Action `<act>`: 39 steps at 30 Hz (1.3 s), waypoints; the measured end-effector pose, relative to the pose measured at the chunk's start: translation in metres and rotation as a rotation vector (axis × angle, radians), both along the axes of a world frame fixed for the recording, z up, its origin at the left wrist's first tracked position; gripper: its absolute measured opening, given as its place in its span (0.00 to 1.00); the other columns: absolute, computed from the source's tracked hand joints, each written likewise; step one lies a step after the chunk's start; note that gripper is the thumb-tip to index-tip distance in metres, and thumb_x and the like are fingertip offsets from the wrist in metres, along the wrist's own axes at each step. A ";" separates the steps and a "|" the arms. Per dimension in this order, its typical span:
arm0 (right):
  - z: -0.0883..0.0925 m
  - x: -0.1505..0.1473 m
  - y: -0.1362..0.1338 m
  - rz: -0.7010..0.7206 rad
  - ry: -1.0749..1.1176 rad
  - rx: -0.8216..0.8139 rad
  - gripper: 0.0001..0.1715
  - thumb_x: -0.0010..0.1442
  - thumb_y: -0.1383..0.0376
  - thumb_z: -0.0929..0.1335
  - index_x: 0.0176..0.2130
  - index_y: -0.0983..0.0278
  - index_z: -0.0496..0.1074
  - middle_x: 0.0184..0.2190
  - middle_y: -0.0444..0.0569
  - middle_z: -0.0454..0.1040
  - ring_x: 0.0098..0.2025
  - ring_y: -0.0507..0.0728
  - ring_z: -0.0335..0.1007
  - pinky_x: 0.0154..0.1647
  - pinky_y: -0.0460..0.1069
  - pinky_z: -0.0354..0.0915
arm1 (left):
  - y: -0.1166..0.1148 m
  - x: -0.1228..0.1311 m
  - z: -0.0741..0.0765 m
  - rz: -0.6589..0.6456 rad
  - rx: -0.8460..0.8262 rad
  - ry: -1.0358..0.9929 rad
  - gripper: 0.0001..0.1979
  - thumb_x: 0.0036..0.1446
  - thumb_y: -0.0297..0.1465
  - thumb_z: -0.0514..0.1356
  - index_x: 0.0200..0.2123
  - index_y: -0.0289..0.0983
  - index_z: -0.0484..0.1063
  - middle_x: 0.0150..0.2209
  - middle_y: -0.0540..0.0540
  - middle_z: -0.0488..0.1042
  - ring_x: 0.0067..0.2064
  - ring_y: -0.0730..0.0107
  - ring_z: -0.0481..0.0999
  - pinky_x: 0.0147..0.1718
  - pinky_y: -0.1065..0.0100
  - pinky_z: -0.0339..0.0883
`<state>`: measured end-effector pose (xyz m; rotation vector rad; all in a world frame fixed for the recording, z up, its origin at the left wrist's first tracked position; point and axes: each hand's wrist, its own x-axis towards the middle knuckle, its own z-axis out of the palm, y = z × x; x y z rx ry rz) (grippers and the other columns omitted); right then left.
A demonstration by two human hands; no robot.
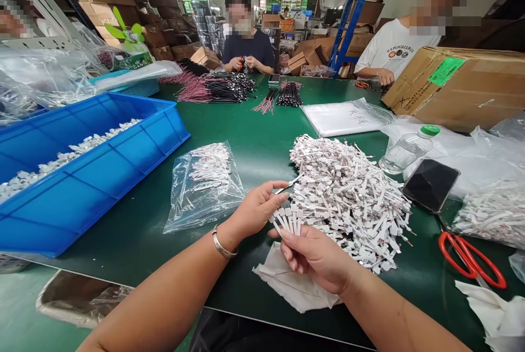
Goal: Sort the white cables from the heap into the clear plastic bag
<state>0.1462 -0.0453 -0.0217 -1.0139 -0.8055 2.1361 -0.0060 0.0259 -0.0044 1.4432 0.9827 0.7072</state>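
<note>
My right hand [315,256] is closed around a small fan of white tagged parts [287,220], held upright between thumb and fingers. My left hand [256,209] pinches one more white part [289,183] by its end, right beside the fan. Both hands hover over the green table [254,144], just left of a large heap of the same white parts [353,196]. A silver bangle [222,244] circles my left wrist. A white cloth [287,281] lies under my right hand.
A clear bag of white parts [205,182] lies to the left, beside a blue crate [90,171] holding more. To the right are a phone [430,183], a bottle [406,151], red scissors [471,259] and a cardboard box [463,87]. Two people work at the far side, near wire bundles [229,88].
</note>
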 end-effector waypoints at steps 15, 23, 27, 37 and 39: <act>0.001 0.001 0.000 -0.021 0.025 -0.027 0.23 0.53 0.53 0.70 0.41 0.67 0.72 0.21 0.40 0.65 0.19 0.45 0.56 0.20 0.42 0.49 | -0.001 0.002 -0.001 0.115 -0.065 -0.051 0.23 0.56 0.47 0.53 0.46 0.37 0.70 0.25 0.52 0.66 0.26 0.74 0.64 0.27 0.72 0.58; -0.002 0.002 0.005 -0.112 0.088 0.008 0.19 0.53 0.53 0.70 0.32 0.67 0.70 0.20 0.40 0.65 0.18 0.45 0.55 0.18 0.42 0.48 | -0.009 0.006 0.001 -0.145 -0.410 -0.296 0.20 0.56 0.45 0.54 0.41 0.34 0.71 0.28 0.47 0.73 0.27 0.71 0.71 0.33 0.67 0.65; 0.000 0.000 0.006 -0.102 0.091 0.033 0.23 0.53 0.50 0.68 0.23 0.67 0.64 0.18 0.41 0.63 0.18 0.44 0.55 0.18 0.42 0.47 | -0.020 0.012 -0.001 -0.371 -0.575 -0.350 0.22 0.58 0.43 0.53 0.31 0.29 0.73 0.19 0.42 0.72 0.25 0.62 0.74 0.36 0.59 0.67; 0.000 -0.004 0.004 -0.054 0.032 0.005 0.22 0.54 0.53 0.68 0.22 0.67 0.64 0.17 0.41 0.63 0.17 0.44 0.56 0.16 0.41 0.49 | -0.023 0.016 -0.003 -0.242 -0.720 -0.381 0.23 0.50 0.32 0.59 0.50 0.29 0.68 0.15 0.45 0.73 0.19 0.65 0.73 0.24 0.67 0.66; -0.001 -0.004 0.004 -0.052 0.017 0.006 0.22 0.53 0.52 0.68 0.22 0.68 0.65 0.17 0.41 0.63 0.17 0.44 0.56 0.16 0.41 0.50 | -0.023 0.016 -0.003 -0.240 -0.731 -0.369 0.23 0.50 0.31 0.58 0.50 0.28 0.67 0.16 0.45 0.73 0.19 0.65 0.73 0.23 0.69 0.66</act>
